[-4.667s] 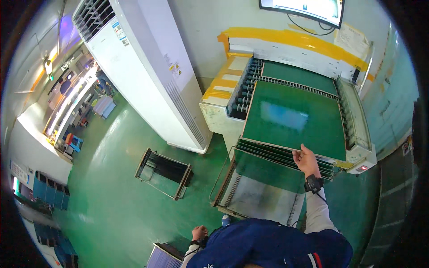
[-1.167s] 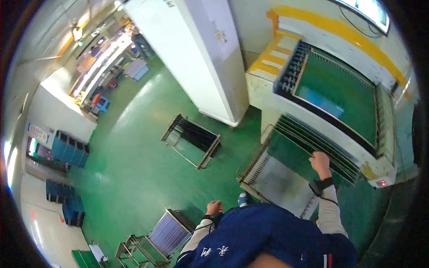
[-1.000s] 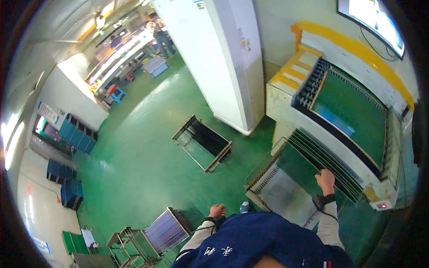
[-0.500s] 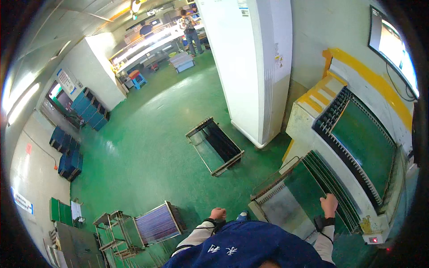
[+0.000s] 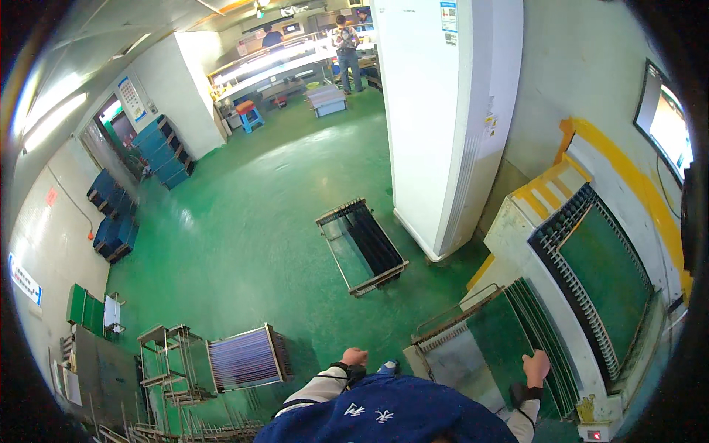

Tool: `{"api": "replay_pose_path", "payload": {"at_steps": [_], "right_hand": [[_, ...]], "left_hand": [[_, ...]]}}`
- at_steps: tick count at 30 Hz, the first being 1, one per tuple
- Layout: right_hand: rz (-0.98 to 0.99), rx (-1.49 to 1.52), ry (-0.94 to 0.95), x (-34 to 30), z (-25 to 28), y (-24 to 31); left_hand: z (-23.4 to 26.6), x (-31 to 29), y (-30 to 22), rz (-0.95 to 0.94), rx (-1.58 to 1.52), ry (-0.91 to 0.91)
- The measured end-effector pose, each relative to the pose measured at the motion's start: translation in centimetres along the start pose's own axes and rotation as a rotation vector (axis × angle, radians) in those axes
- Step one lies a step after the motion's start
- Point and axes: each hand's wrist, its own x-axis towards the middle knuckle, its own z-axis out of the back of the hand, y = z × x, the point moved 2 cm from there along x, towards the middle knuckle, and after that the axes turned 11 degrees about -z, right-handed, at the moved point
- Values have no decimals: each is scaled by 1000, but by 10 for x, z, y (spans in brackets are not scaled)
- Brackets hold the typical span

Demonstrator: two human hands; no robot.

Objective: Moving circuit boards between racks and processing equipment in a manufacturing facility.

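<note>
My right hand (image 5: 537, 367) is curled closed beside the thin dark-green panels (image 5: 543, 343) that stand on edge in a slotted metal rack (image 5: 443, 336). Whether its fingers grip a panel edge or anything else is hard to make out. A large dark-green panel face (image 5: 495, 332) lies just left of that hand, next to a pale grey area of the rack. Near the front of my body, my left hand (image 5: 354, 357) is curled into a loose fist, with nothing visible in it.
A machine (image 5: 591, 273) with rollers and a green sheet stands at right. A tall white cabinet (image 5: 421, 125) rises ahead. On the green floor are a rack of dark panels (image 5: 365, 247), a rack of purple-striped panels (image 5: 247, 362) and a metal frame trolley (image 5: 171, 362). Blue crates (image 5: 162, 151) line the left wall.
The whole view has shifted, with the far room further right and the near racks lower left. My right hand stays by the panels, its fingers now pointing more to the left.
</note>
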Motion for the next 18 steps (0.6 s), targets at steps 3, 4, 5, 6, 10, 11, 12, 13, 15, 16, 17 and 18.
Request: {"api": "replay_pose_path", "payload": {"at_steps": [3, 4, 5, 6, 10, 11, 12, 13, 15, 16, 17, 18], "right_hand": [[35, 2, 59, 6, -8, 27], [27, -8, 85, 5, -8, 32], [21, -9, 69, 5, -5, 28], [2, -15, 49, 3, 0, 19], [50, 18, -11, -14, 19, 33], [31, 9, 23, -13, 19, 35], [6, -3, 55, -12, 19, 34], [-19, -13, 87, -11, 19, 32], [-13, -12, 71, -12, 21, 32], [-10, -12, 64, -13, 21, 32], [-8, -9, 49, -13, 21, 31], [-3, -4, 37, -12, 18, 32]], "left_hand": [[48, 18, 41, -43, 58, -62], [56, 22, 51, -55, 78, -74], [46, 25, 52, -31, 44, -38], [29, 24, 45, -3, 15, 11], [35, 24, 48, -17, 24, 54], [37, 25, 49, -40, 88, 32], [35, 26, 48, -61, 154, 16], [34, 26, 47, -82, 220, 0], [35, 26, 45, -4, -7, 19], [35, 24, 44, 35, -120, 28], [34, 24, 43, 30, -80, 21], [36, 23, 42, 24, -40, 9]]}}
